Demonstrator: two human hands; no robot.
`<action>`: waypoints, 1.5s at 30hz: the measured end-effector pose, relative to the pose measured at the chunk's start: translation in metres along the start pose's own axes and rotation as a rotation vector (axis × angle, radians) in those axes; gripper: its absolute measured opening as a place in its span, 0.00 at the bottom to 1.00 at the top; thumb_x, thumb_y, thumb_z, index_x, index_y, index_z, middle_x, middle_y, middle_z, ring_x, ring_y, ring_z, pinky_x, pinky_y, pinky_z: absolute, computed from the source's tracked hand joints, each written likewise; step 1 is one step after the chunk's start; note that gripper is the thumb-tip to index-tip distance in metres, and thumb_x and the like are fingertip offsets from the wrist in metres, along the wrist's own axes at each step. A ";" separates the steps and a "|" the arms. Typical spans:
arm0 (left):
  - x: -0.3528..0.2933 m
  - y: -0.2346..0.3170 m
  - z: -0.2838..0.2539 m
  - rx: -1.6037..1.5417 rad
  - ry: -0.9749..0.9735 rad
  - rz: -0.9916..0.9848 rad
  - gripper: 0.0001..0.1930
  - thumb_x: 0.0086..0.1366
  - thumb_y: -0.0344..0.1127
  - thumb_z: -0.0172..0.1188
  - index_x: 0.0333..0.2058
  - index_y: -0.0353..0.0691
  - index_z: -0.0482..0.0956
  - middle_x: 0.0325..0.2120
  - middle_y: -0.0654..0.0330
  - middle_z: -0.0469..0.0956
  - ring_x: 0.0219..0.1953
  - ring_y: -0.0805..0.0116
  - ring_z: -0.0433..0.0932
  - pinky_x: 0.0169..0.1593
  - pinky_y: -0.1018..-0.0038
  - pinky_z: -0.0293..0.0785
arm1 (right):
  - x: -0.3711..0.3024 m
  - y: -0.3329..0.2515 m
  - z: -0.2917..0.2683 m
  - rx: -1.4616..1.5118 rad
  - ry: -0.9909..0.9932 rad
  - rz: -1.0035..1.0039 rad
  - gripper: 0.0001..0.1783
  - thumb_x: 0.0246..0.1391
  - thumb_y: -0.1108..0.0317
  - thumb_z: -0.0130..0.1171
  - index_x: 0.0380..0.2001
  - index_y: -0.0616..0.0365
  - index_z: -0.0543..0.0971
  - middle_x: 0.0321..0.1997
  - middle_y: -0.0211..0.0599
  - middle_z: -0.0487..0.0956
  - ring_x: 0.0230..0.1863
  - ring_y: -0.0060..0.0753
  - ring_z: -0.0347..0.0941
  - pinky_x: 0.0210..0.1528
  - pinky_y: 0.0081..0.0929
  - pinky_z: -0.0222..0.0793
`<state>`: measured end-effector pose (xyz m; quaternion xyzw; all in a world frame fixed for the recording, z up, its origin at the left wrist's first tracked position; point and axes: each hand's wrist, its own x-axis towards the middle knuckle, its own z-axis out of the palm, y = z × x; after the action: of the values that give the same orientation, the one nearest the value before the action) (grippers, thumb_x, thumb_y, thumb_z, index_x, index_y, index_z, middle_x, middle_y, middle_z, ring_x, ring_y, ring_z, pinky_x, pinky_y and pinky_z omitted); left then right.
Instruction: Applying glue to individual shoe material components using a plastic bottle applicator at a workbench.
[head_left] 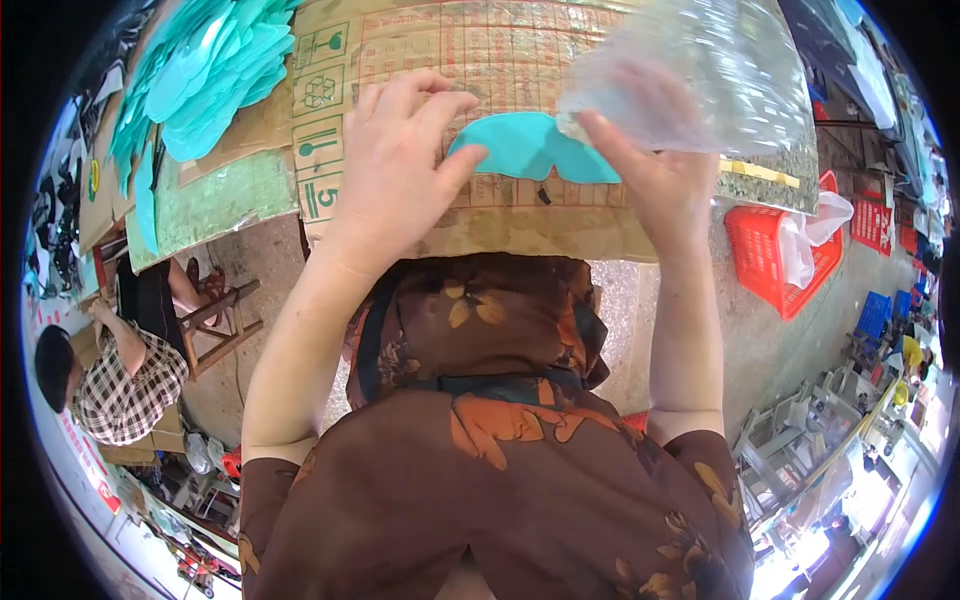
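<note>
Currently, a pile of teal pieces occupies the upper left of the frame. Your left hand is spread, unclenched, its thumb at one teal cutout lying on the cardboard-covered surface, upper centre. Your right hand is blurred behind clear plastic; its grip cannot be determined. Progress, as judged: one cutout laid out; the pile remains.
</note>
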<state>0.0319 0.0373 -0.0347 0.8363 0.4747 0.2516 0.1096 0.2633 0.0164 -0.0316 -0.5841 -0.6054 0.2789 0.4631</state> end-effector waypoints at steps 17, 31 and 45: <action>0.005 0.010 -0.004 -0.047 -0.072 0.049 0.13 0.53 0.36 0.64 0.39 0.43 0.80 0.42 0.57 0.74 0.48 0.56 0.70 0.52 0.63 0.65 | -0.046 0.001 -0.077 0.034 0.056 0.134 0.27 0.50 0.71 0.66 0.54 0.64 0.72 0.55 0.45 0.75 0.54 0.38 0.73 0.56 0.32 0.69; 0.047 0.066 0.048 -0.026 -0.276 0.340 0.20 0.49 0.40 0.68 0.42 0.46 0.75 0.48 0.58 0.71 0.53 0.57 0.67 0.55 0.61 0.61 | -0.076 0.042 -0.102 0.988 0.592 0.311 0.29 0.56 0.66 0.58 0.59 0.64 0.66 0.60 0.47 0.70 0.60 0.48 0.68 0.59 0.53 0.70; 0.062 0.081 0.071 -0.026 -0.277 0.464 0.10 0.46 0.32 0.65 0.30 0.43 0.78 0.38 0.63 0.72 0.46 0.63 0.69 0.49 0.64 0.63 | -0.070 0.042 -0.087 0.916 0.508 0.346 0.30 0.55 0.71 0.58 0.60 0.64 0.64 0.58 0.46 0.71 0.60 0.42 0.68 0.58 0.49 0.71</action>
<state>0.1554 0.0511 -0.0410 0.9478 0.2474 0.1589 0.1235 0.3515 -0.0618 -0.0490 -0.4627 -0.1868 0.4361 0.7489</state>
